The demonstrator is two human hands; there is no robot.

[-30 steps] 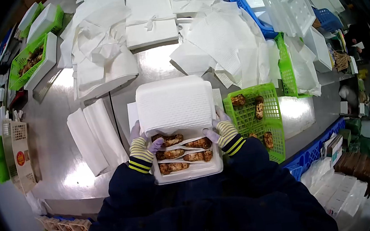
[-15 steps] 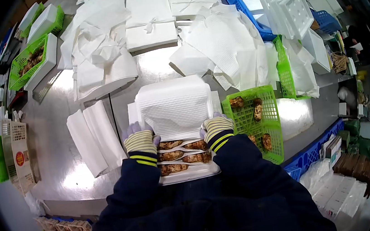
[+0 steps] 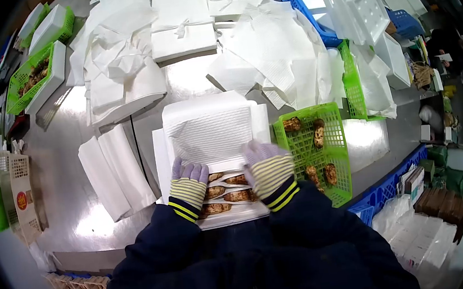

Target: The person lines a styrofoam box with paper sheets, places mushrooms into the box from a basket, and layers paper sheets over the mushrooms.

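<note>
A white foam box (image 3: pixel 234 219) stands before me with brown-and-white mushrooms (image 3: pixel 239 196) in its near part, thin white paper strips between them. White textured paper (image 3: pixel 213 132) covers its far part. My left hand (image 3: pixel 189 182), in a striped glove, lies over the box's left edge, fingers at the paper's near edge; whether it pinches the paper is unclear. My right hand (image 3: pixel 268 167), also gloved, is over the right edge beside the mushrooms, its fingers blurred.
Right of the box, a green basket (image 3: pixel 340 152) holds several mushrooms. Folded white paper (image 3: pixel 116 172) lies to the left. Paper piles (image 3: pixel 281 53) and foam lids (image 3: pixel 184 40) cover the far side. A blue crate (image 3: pixel 381 181) borders the right edge.
Both hands have come over the box from its sides, backs now upward. The right hand has shifted inward and its fingers forward. The paper's near part has been turned back a little; the view has shifted slightly.
</note>
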